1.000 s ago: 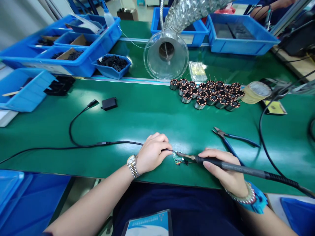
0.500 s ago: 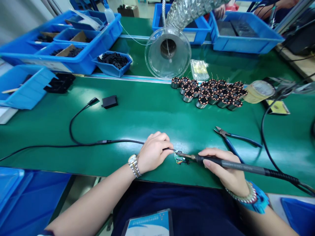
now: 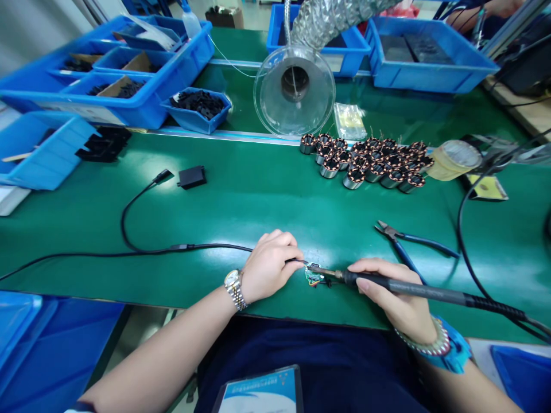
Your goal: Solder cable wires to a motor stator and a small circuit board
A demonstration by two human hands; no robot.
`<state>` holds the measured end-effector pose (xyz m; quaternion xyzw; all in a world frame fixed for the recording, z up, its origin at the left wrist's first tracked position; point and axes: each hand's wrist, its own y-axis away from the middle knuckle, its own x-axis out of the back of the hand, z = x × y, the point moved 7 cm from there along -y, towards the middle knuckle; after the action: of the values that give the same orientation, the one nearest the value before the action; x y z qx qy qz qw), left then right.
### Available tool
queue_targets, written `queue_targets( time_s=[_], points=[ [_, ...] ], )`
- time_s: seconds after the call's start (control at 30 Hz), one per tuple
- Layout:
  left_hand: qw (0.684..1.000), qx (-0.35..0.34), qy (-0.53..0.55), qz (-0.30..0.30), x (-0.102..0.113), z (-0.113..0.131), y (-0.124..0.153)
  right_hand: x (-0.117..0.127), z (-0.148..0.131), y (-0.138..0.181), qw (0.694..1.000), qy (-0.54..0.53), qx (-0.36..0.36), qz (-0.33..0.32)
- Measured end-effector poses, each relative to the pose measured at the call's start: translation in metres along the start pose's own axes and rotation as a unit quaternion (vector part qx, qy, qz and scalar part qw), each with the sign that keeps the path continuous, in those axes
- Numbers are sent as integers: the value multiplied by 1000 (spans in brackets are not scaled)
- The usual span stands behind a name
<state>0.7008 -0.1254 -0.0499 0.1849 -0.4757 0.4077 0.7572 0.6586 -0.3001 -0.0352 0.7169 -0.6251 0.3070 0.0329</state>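
Between my hands a small green circuit board lies on the green bench. My left hand is closed on a black cable, whose end reaches the board's upper edge. In my right hand is a soldering iron with a dark handle; its metal tip touches or hovers just over the board, I cannot tell which. Short coloured wires show at the board's lower edge. The cable's far part trails left across the bench, with a connector plug near a black plastic box.
Pliers with blue handles lie beyond my right hand. Several copper-wound motor stators stand behind. A clear fume hood hangs over the bench. Blue bins line the back left, and a blue tray stands at the back right.
Both hands, the cable and the soldering iron stay almost where they were. At the top right, another person's hand has left the blue tray's edge.
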Motion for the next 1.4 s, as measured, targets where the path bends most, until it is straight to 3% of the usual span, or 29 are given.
queue_targets(
  time_s=[1.13,1.27,1.4],
  points=[
    [1000,-1,-3,4,1,1,-1,-1,0,1,1000,3,2,-12],
    [1000,-2,-2,3,1,1,0,5,3,4,1000,-17,-7,19],
    [1000,1,4,3,1,1,0,14,14,11,994,-54,-32,95]
  ],
)
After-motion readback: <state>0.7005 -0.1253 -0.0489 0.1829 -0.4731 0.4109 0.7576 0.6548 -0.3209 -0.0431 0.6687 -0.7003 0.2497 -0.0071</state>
